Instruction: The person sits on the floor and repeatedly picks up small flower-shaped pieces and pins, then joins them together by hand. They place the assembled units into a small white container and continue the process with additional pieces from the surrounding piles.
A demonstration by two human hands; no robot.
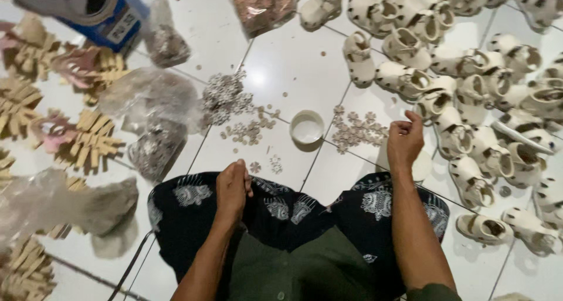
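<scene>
My left hand [233,189] rests on the black patterned cloth [193,210] over my lap, fingers curled together; I cannot tell whether they pinch anything. My right hand [404,141] hovers above the white tiled floor [287,60] with fingertips pinched, near a patch of small flower-shaped ornaments [358,131]. What it pinches is too small to see. A small white round cup [307,127] stands between the two ornament piles. A larger heap of ornaments [226,96] lies further left.
Several small white sandals [469,84] cover the floor at the right. Clear plastic bags of small parts [155,148] lie at the left, beside tan and pink cut pieces [88,140]. A blue box [102,11] sits top left, a brownish packet [264,7] top centre.
</scene>
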